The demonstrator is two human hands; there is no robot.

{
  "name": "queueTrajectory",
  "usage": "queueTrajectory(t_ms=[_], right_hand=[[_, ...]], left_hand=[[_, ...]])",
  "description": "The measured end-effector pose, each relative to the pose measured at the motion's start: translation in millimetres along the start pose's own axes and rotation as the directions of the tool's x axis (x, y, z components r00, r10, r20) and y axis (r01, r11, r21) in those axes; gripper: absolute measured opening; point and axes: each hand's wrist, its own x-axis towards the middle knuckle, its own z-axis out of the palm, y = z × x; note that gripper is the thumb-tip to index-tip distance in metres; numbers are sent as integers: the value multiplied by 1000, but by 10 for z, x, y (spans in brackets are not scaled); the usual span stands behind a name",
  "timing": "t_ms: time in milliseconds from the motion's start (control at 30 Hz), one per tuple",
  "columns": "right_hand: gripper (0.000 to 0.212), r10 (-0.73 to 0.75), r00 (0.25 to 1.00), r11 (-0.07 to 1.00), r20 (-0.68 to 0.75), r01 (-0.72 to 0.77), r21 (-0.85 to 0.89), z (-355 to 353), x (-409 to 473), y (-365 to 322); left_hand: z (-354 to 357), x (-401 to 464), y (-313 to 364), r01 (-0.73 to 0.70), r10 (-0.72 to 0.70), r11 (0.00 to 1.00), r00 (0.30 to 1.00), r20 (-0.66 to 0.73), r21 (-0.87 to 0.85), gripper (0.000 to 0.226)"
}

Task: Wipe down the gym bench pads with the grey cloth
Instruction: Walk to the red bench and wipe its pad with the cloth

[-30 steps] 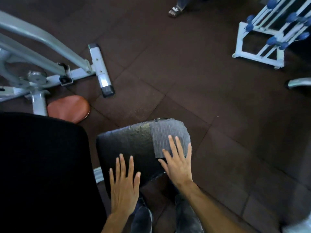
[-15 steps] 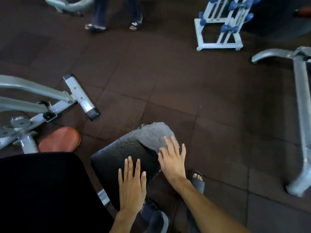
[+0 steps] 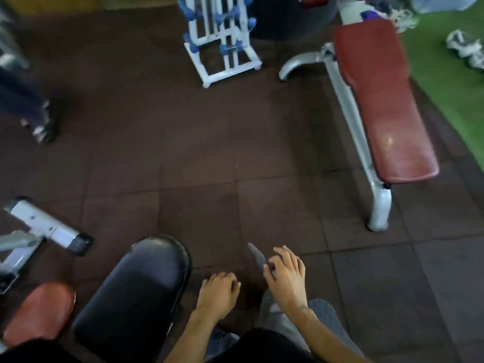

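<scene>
Lower centre: the right hand (image 3: pixel 285 280) pinched a thin, limp grey cloth (image 3: pixel 258 256), its narrow pointed end projecting up-left of the curled fingers above the dark rubber-tiled floor (image 3: pixel 204 158). The left hand (image 3: pixel 217 292) hung beside it, fingers loosely bent, grasping nothing. At lower left sat a glossy black rounded bench pad (image 3: pixel 138 292), untouched. At upper right stood a long red vinyl bench (image 3: pixel 385 106) on a grey tubular steel frame.

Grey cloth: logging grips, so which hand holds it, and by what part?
The right hand pinches the grey cloth near one end; the left hand holds nothing.
</scene>
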Motion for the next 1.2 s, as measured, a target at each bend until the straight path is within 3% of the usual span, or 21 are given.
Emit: queueTrajectory(t_ms=[100, 333, 600, 900, 1067, 1200], right_hand=[[8, 122, 992, 992, 17, -121, -41, -352, 115, 488], [11, 382, 910, 922, -163, -387, 0, -1014, 690, 1330], [9, 565, 769, 819, -298, -567, 90, -1473, 1595, 1910], [20, 830, 440, 529, -344, -816, 231, -1763, 2535, 2078], [11, 890, 293, 397, -348, -874, 280, -1838, 2972, 2306], [21, 938, 164, 276, -306, -887, 370, -1910, 3343, 2654]], left_hand=[[-211, 321, 488, -56, 56, 998, 992, 112, 1, 30], [-858, 1326, 1751, -247, 224, 964, 955, 195, 102, 29], [-1575, 2702, 2884, -510, 409, 807, 846, 341, 298, 35], [-2539, 4134, 3733, -691, 420, 584, 706, 571, 426, 34], [-2760, 4766, 4364, -759, 420, 462, 643, 641, 459, 33], [-2712, 5230, 4982, -810, 439, 355, 586, 681, 467, 35]])
